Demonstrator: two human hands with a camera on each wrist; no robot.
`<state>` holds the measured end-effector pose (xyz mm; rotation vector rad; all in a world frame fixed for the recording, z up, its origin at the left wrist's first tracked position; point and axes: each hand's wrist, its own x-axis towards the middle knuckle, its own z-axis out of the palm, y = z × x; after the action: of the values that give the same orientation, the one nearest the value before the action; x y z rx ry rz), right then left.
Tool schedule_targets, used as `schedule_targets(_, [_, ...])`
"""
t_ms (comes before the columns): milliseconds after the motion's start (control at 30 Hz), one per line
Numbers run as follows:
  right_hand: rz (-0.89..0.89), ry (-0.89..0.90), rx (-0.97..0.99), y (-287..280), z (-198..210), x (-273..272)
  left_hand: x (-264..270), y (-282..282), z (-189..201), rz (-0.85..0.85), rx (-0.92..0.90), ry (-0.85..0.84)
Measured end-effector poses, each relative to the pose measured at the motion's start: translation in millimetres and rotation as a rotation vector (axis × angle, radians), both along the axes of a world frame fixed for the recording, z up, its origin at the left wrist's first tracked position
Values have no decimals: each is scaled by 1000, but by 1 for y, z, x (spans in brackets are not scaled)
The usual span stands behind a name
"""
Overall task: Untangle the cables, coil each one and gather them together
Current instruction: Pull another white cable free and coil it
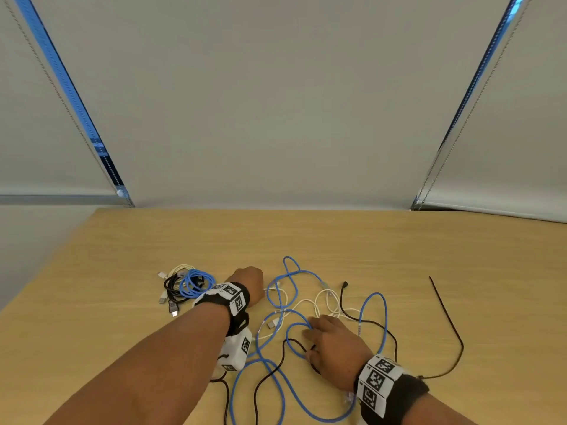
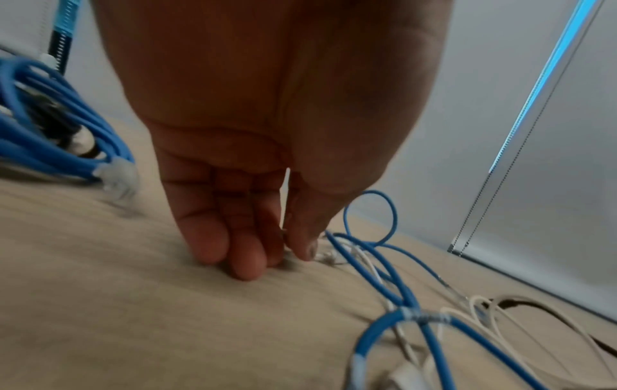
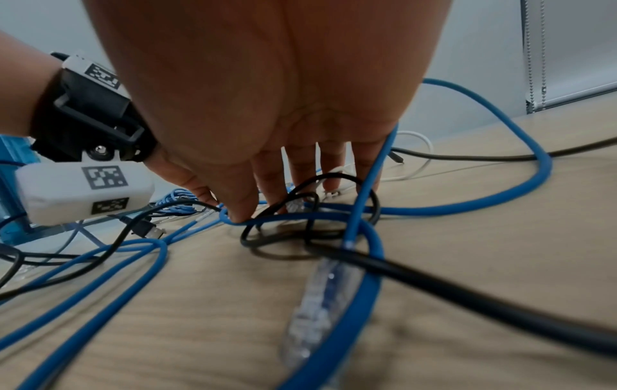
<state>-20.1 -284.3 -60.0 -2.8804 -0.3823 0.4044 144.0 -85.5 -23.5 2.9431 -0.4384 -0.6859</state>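
A tangle of a long blue cable [image 1: 276, 372], a thin white cable [image 1: 322, 302] and a black cable [image 1: 368, 322] lies on the wooden table [image 1: 399, 246]. My left hand [image 1: 250, 283] points down at the tangle's left edge. In the left wrist view, the left hand [image 2: 284, 256] has thumb and forefinger meeting on the white cable's end [image 2: 328, 257], with the other fingertips on the table. My right hand [image 1: 319, 328] lies flat with spread, straight fingers on the tangle's middle. Its thumb [image 3: 237, 213] presses a blue loop [image 3: 300, 215].
To the left of my left hand lies a pile of coiled cables: a blue coil [image 1: 196, 282], a black one [image 1: 173, 291] and a white one [image 1: 181, 269]. A loose black cable [image 1: 448, 320] trails at the right. Window blinds hang beyond the table's far edge.
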Motion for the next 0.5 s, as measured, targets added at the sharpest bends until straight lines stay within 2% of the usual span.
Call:
schedule_targets(100, [-1, 8, 17, -2, 0, 2, -2, 14, 18, 137, -216, -113])
schedule_targets(200, [2, 42, 44, -4, 4, 5, -7, 25, 42, 243, -579, -278])
schedule_targets(267, [-20, 56, 115, -5, 12, 10, -15, 30, 58, 305, -939, -239])
schedule_targets(333, [-79, 27, 210, -5, 30, 18, -24, 33, 74, 326, -1203, -175])
schedule_targets(433, [-204, -118, 332, -5, 67, 35, -39, 33, 93, 278, -1356, -171])
schedule_targets(500, [-293, -188, 551, 2, 100, 46, -51, 27, 101, 212, -1368, -213])
